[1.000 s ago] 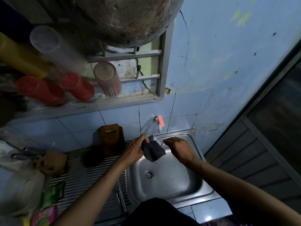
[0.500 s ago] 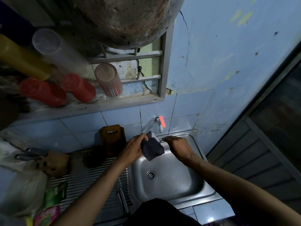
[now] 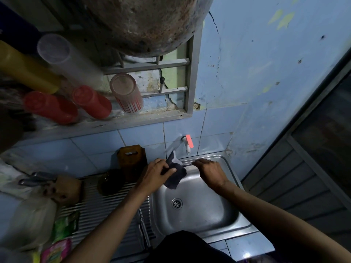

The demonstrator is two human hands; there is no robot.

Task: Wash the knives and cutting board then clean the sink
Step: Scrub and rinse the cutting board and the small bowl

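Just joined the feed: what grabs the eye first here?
Both hands meet over the back rim of the steel sink: the left hand holds a dark cloth, the right hand rests beside it. Above them a tap with a bright red handle juts from the blue tiles, and a brown cutting board leans left of it.

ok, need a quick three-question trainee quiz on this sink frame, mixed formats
1. True or false: the left hand holds the dark cloth.
2. Where is the brown wooden cutting board? A) in the steel sink basin B) upright against the tiled wall C) on the shelf
3. Fill in: the right hand rests at the basin's ___ rim, below the white tap with the red handle.

Key: 1 true; 2 B; 3 back
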